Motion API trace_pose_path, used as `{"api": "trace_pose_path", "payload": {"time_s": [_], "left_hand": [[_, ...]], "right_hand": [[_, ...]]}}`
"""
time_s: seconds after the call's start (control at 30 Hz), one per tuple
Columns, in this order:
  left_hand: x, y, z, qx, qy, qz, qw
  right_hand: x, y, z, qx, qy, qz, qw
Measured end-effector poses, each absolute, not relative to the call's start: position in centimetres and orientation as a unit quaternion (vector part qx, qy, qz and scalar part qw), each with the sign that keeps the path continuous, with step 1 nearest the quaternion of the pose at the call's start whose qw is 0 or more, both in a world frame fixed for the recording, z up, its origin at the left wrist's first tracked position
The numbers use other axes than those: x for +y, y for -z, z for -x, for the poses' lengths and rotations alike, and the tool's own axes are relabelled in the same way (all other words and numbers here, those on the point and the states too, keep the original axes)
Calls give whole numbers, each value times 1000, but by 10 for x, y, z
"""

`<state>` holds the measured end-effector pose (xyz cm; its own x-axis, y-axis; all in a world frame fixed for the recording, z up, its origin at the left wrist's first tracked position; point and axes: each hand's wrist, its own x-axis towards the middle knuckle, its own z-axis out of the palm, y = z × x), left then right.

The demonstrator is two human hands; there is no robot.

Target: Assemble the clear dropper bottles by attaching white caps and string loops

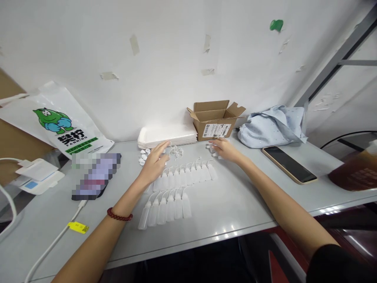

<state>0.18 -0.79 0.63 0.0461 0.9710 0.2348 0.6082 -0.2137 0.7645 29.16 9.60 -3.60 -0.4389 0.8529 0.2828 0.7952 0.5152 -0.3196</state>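
Note:
My left hand (154,162) is open, its fingers stretched forward and the thumb apart, over the table between small white pieces (143,157) and a little heap of white string loops (176,151). At the front of the cardboard box, my right hand (224,149) has its fingertips closed in at a cluster of small white parts (212,150). What it pinches is too small to make out. Below the hands lie small translucent white bottles in two rows, a back row (185,177) and a front row (165,209), with thin white strings at their tops.
White foam trays (167,135) are stacked against the wall beside the opened cardboard box (216,125). To the right are a light blue cloth bag (272,127), a phone (290,164) and a brown drink cup (353,173). A second phone (97,177), cable and plastic bag (59,122) occupy the left.

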Motion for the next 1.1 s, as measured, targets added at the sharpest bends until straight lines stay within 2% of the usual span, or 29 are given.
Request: {"api": "trace_pose_path", "payload": {"time_s": [0.13,0.3,0.47,0.53,0.6,0.67,0.73,0.97,1.1], "left_hand": [[-10,-6,-3,563,-413,-677,231],[-7,0,-2,596,-367,-689,192],[-11,-4,-5,602,-383,-676,184],[-17,-6,-9,598,-390,-675,186],[-23,-8,-13,588,-395,-680,190],[-30,-9,-18,577,-401,-686,192],[-36,-10,-23,566,-406,-692,188],[-50,-13,-35,523,-397,-739,150],[-55,-15,-39,527,-388,-741,153]], "right_hand": [[94,35,-292,-842,-79,488,216],[91,32,-291,-840,-87,479,242],[82,23,-281,-800,-103,473,355],[70,17,-270,-760,-152,476,415],[53,11,-255,-707,-255,466,467],[35,7,-239,-659,-375,431,490],[18,4,-226,-631,-441,401,496],[-3,3,-211,-584,-521,362,506],[-3,4,-211,-573,-518,370,516]]}}
